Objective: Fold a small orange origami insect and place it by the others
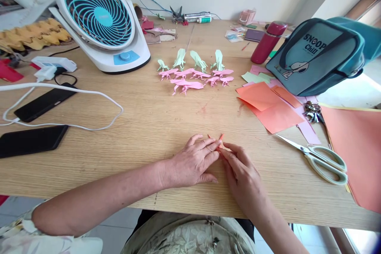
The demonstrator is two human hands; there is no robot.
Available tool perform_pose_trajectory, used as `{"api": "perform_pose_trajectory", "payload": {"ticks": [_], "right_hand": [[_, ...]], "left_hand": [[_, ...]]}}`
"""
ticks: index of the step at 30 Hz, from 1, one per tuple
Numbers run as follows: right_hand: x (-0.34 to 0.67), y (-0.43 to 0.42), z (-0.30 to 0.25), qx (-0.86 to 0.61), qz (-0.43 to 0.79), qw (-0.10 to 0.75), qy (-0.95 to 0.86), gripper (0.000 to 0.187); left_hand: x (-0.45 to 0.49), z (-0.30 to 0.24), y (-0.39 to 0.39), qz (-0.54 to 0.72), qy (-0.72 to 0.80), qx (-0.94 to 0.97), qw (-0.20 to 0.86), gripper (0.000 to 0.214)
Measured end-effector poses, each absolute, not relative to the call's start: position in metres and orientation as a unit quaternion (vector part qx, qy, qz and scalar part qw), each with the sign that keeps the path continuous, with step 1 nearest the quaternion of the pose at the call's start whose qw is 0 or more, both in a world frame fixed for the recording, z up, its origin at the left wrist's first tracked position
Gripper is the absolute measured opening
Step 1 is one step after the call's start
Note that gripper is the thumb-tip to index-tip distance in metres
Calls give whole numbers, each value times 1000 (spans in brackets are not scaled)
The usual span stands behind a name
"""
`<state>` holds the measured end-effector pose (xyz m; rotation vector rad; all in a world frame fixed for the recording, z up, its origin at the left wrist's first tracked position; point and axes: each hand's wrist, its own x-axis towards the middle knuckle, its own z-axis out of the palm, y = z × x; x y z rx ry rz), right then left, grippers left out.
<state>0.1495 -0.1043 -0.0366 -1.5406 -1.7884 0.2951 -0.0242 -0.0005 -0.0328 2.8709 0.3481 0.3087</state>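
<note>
A small folded piece of orange paper [221, 137] lies on the table in front of me, with narrow points sticking out beyond my fingers. My left hand [198, 160] rests palm down, its fingers stretched over the paper and its thumb spread away. From the other side my right hand [242, 170] holds the paper's near right part between thumb and fingers. Most of the folded piece is hidden under both hands. Farther back stand several pink origami figures [187, 85] and a row of green origami figures [199, 61].
Scissors [315, 158] lie at right, beside orange sheets [268, 105] and a large orange stack [357, 154]. Behind them are a blue bag [315, 59] and a red flask [266, 45]. A fan [101, 16], two phones [32, 141] and a white cable [98, 128] occupy the left.
</note>
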Motion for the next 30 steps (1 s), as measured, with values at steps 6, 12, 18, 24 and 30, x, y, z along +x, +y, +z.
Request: {"api": "perform_pose_trajectory", "payload": {"ticks": [6,12,18,24,30], "right_hand": [[152,-104,-36,-625,99,378,-676,29],[156,-99,-36,-594,134,361,-706,39],[162,-106,-41,-559,128,321,-754,56],[160,-100,-38,-537,41,267,-799,71],[159,-96,-30,-535,16,245,-808,84]], "left_hand": [[-25,-31,1,89,114,981,131,65],[-26,-31,5,92,108,981,135,56],[-29,-35,13,127,88,976,156,51],[-30,-33,22,156,108,972,137,37],[-24,-30,31,183,152,968,78,26]]}}
